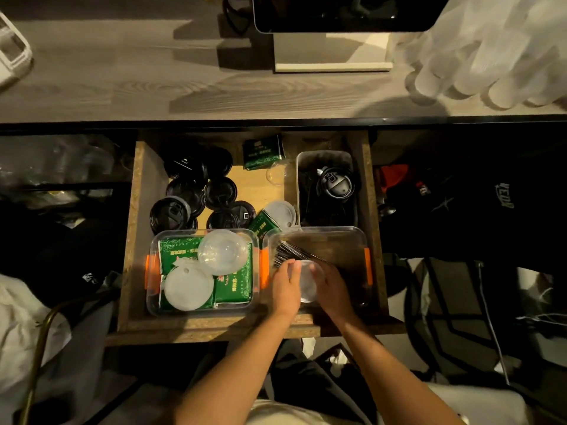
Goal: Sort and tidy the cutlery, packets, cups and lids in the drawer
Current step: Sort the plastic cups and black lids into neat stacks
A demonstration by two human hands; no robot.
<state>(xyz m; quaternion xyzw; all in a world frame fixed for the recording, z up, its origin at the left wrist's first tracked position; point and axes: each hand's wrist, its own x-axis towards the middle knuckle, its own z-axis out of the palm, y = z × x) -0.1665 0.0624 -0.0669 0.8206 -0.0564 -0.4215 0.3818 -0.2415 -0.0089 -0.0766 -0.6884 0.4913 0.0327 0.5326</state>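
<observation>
Both my hands, left hand (pixel 287 286) and right hand (pixel 329 286), clamp the clear cup (pixel 307 282) between them over the lower-right tub (pixel 362 240), cutlery (pixel 288 253) just above, pointing upper-left.

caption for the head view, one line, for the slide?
Both hands, left hand and right hand, hold a clear plastic lid over the right clear plastic container in the open wooden drawer.
</observation>
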